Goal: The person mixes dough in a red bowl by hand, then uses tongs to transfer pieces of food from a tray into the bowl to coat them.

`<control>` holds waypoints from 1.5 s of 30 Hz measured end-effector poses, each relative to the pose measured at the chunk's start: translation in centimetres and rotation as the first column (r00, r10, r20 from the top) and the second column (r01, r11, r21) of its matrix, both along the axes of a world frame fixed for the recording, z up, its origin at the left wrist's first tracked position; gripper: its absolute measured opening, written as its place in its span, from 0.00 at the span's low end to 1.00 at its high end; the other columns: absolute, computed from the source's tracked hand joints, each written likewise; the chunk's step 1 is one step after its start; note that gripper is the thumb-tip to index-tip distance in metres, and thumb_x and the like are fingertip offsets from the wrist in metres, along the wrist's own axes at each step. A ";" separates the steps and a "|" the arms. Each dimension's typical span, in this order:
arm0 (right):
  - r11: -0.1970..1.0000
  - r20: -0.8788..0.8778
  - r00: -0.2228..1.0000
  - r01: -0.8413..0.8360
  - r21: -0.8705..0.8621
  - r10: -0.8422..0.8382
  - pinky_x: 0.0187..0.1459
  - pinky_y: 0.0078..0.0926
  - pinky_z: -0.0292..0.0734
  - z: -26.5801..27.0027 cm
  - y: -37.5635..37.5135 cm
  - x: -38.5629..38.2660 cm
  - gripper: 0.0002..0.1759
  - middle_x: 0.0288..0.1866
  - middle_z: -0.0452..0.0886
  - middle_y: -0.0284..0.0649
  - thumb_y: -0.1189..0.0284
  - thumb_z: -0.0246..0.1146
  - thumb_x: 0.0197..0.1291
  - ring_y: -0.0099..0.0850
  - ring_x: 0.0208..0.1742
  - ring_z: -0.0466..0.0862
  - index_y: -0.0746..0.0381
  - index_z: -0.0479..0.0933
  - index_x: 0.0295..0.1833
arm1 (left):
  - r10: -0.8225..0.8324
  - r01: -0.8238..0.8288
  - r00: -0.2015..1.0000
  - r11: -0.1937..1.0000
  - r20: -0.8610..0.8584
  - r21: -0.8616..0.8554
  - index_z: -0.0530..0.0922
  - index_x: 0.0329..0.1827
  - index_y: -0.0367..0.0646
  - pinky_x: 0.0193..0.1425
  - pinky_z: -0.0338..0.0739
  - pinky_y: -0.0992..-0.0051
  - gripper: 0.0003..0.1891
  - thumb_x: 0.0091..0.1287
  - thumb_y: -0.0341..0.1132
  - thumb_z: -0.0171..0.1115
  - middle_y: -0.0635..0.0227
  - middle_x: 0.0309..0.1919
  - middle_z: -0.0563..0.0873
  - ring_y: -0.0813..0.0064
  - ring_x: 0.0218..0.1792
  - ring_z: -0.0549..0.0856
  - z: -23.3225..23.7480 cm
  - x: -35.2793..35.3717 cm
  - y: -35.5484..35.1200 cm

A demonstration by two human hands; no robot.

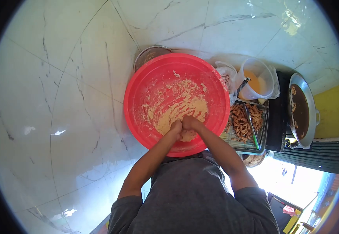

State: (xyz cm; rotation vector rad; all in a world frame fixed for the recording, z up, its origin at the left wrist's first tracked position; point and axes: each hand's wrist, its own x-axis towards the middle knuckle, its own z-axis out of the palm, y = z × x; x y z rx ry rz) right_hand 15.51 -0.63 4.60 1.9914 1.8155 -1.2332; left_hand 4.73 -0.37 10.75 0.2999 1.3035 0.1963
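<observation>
A wide red plastic basin [136, 91] sits in front of my body, with pale, crumbly flour [191, 107] spread over its bottom and smeared up the wall. Both hands are down inside it near the edge closest to me. My left hand [176, 127] is closed, knuckles up, right beside my right hand [191, 123], which is curled too. Just under them lies a pinkish, flour-dusted lump [188, 135], perhaps raw meat. The fingers are mostly hidden beneath the hands, so what they grip cannot be made out.
Right of the basin, a tray [228, 145] holds brown fried strips [243, 123] and tongs with a green handle [256, 142]. Behind it stands a clear tub [260, 74] with orange liquid. Farther right is a wok [313, 105] of dark oil. A bucket [154, 50] stands behind the basin.
</observation>
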 end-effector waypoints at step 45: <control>0.964 -0.198 0.946 0.234 -0.128 -0.256 0.38 0.34 0.81 6.8 0.7 4.5 0.14 0.36 0.83 0.45 0.66 0.63 0.50 0.34 0.44 0.83 0.65 0.79 0.39 | -0.394 0.380 0.913 0.716 -0.111 0.586 0.78 0.47 0.31 0.35 0.79 0.74 0.12 0.63 0.29 0.59 0.61 0.36 0.84 0.73 0.34 0.84 -3.3 -7.2 2.2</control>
